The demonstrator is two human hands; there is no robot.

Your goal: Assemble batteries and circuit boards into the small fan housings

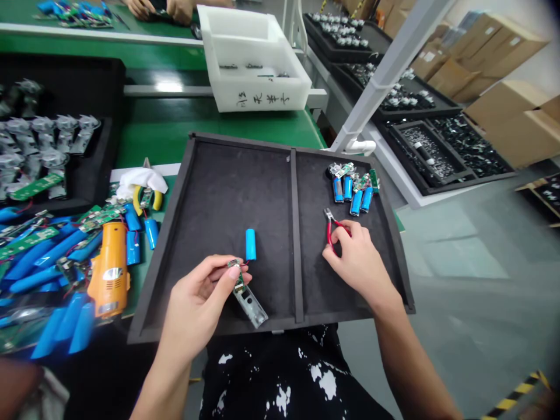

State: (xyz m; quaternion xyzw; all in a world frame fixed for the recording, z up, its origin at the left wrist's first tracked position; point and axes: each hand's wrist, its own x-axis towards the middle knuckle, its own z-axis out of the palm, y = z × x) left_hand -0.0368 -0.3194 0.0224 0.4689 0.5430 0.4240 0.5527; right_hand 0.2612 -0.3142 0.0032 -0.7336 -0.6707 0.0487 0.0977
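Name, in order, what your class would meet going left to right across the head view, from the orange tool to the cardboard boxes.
orange handheld tool → left hand → blue cylindrical cell → black tray's centre divider → right hand → cardboard boxes

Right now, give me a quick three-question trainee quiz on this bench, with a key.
1. What is the right hand holding?
2. True or false: the loose blue cell lies in the same compartment of the black tray as the pile of blue cells.
3. The left hand holds: A. a green circuit board; B. the loose blue cell; C. nothing.

Key: 1. Red-handled pliers. 2. False: the divider separates them. 3. A.
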